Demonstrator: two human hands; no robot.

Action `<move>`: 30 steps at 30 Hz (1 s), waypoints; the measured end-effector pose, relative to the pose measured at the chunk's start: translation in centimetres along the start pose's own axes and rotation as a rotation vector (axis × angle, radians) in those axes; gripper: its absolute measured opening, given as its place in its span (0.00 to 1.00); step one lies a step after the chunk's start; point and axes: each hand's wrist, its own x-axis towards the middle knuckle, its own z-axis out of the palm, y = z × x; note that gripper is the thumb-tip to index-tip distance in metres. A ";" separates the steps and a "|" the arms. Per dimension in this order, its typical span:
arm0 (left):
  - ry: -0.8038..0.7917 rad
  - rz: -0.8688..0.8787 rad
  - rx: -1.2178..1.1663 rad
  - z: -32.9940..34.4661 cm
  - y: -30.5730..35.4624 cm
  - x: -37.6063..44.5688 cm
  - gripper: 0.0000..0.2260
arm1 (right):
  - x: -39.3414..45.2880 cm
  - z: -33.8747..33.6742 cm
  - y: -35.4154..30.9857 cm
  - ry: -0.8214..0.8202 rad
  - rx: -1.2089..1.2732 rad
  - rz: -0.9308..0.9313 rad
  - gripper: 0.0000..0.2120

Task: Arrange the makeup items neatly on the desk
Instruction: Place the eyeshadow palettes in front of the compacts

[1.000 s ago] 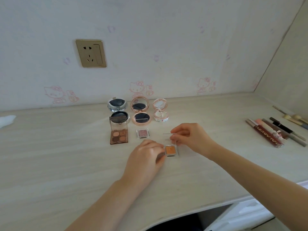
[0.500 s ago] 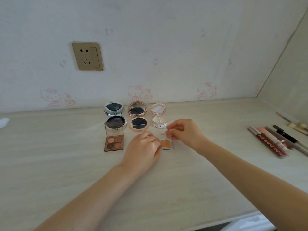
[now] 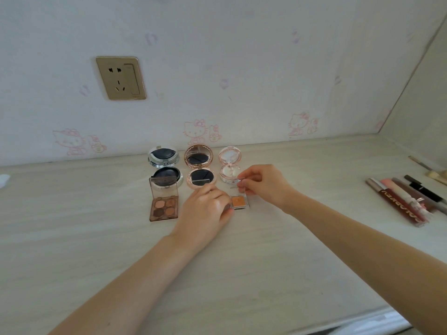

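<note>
A small square orange eyeshadow (image 3: 239, 202) lies on the desk with its clear lid raised. My right hand (image 3: 263, 184) pinches the top of that lid. My left hand (image 3: 206, 209) grips the case's left side and covers the small pink eyeshadow that lay beside it. Behind them stand three open round compacts: silver (image 3: 164, 165), rose gold (image 3: 199, 169) and pale pink (image 3: 229, 166). A brown four-pan palette (image 3: 164, 204) sits open at the left.
Several lip glosses (image 3: 399, 201) and brushes (image 3: 430, 170) lie in a row at the desk's right end. A gold wall socket (image 3: 121, 78) is on the wallpapered wall. The desk's front edge (image 3: 338, 317) runs at the lower right.
Both hands carried the orange eyeshadow away from me, up to the row just in front of the pink compact. My left hand now hides the small pink eyeshadow.
</note>
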 end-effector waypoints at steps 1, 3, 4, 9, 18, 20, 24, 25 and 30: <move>0.002 -0.003 0.000 0.0 0.0 0.0 0.04 | 0.0 0.0 0.0 -0.001 -0.014 -0.004 0.07; 0.005 -0.004 -0.003 0.1 0.0 -0.1 0.03 | -0.1 0.0 0.1 0.003 -0.035 -0.009 0.07; 0.007 -0.003 -0.007 0.0 0.1 -0.1 0.03 | -0.1 0.0 0.1 0.012 -0.032 -0.007 0.06; 0.015 -0.013 -0.026 0.0 0.3 -0.3 0.03 | -0.3 -0.4 0.5 0.077 -0.074 -0.010 0.06; 0.012 0.004 -0.062 -0.1 2.0 0.4 0.03 | -2.6 -3.6 1.3 0.146 -0.383 -0.038 0.10; 0.013 -0.003 -0.076 0.1 2.8 0.7 0.02 | -3.8 -4.7 1.5 0.129 -0.506 -0.065 0.11; -0.009 0.002 -0.131 1.0 4.8 1.6 0.04 | -6.5 -7.3 2.3 0.114 -0.645 -0.058 0.13; -0.020 0.000 -0.149 1.3 5.3 1.8 0.05 | -7.1 -8.0 2.5 0.116 -0.656 -0.051 0.13; -0.029 0.016 -0.197 3.3 8.5 3.0 0.06 | -10.3 -11.7 4.0 0.136 -0.719 -0.025 0.13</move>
